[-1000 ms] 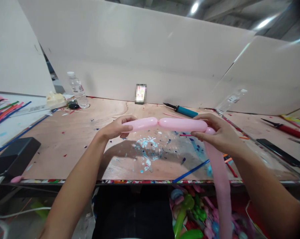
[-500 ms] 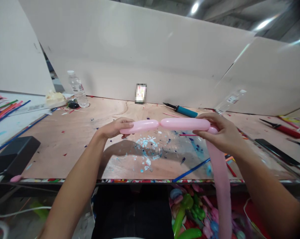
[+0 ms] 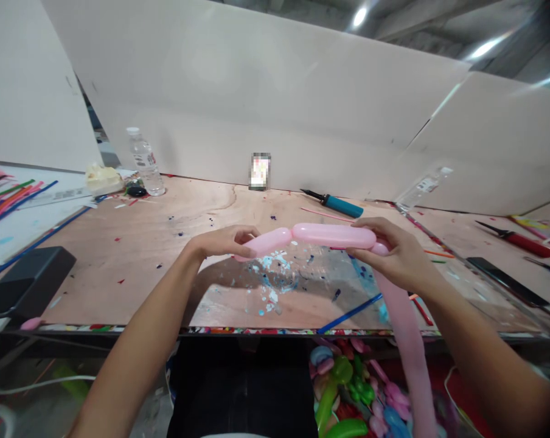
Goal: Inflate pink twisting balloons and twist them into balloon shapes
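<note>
A long pink balloon [image 3: 334, 235] stretches between both hands above the table, with a pinched twist between its shorter left segment and longer right segment. The left end is gripped by my left hand [image 3: 227, 241], thumb and fingers closed around it. Thumb and fingers of my right hand [image 3: 384, 248] pinch the balloon at a second narrowing on the right. From there its long tail hangs down past the table edge, partly behind my right forearm. The two segments bend at the twist, the left one sloping downward.
Behind the hands lie a blue hand pump [image 3: 343, 205] and an upright phone [image 3: 259, 171] with a blurred screen. Water bottles [image 3: 146, 163] stand left and right. A dark box [image 3: 28, 283] sits at left, a black phone [image 3: 507, 281] at right. Below the edge are several balloon shapes [image 3: 348, 395].
My left hand has moved slightly right and down, and the right hand slightly left and down. The balloon, nearly straight before, now bends at the twist.
</note>
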{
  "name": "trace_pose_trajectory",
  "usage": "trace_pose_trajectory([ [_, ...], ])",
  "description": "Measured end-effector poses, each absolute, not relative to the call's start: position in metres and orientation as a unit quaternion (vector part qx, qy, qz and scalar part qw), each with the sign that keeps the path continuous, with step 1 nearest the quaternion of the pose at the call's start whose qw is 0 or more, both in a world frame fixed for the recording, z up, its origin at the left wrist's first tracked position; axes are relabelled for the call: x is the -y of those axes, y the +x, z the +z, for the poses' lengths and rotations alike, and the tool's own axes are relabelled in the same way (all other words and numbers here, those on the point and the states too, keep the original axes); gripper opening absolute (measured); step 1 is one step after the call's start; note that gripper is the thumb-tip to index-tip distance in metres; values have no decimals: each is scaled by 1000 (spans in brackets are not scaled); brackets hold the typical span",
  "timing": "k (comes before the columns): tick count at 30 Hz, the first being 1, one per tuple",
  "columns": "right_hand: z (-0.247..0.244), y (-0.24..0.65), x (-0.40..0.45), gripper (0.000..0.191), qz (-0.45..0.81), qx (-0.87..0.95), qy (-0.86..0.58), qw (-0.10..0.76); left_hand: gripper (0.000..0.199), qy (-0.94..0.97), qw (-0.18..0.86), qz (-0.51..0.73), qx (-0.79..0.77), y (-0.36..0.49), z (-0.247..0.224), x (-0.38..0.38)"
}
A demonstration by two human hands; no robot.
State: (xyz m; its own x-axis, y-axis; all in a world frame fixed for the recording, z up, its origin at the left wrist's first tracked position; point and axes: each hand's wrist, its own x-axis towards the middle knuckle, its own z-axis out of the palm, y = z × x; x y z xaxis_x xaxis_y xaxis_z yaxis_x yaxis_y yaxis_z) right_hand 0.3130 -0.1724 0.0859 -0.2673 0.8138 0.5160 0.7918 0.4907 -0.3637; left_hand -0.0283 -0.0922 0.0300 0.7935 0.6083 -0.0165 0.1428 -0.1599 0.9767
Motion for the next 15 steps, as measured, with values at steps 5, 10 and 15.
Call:
trace_pose_trajectory([
  [5,77,308,169,43,19,787,-516,337,44,699,653,203,-209,-8,23,101],
  [10,64,282,177,42,87,767,-521,363,33,632,698,285,-179,8,13,108],
  [15,32,227,189,42,489,646,-476,341,58,488,816,305,-58,14,9,113],
])
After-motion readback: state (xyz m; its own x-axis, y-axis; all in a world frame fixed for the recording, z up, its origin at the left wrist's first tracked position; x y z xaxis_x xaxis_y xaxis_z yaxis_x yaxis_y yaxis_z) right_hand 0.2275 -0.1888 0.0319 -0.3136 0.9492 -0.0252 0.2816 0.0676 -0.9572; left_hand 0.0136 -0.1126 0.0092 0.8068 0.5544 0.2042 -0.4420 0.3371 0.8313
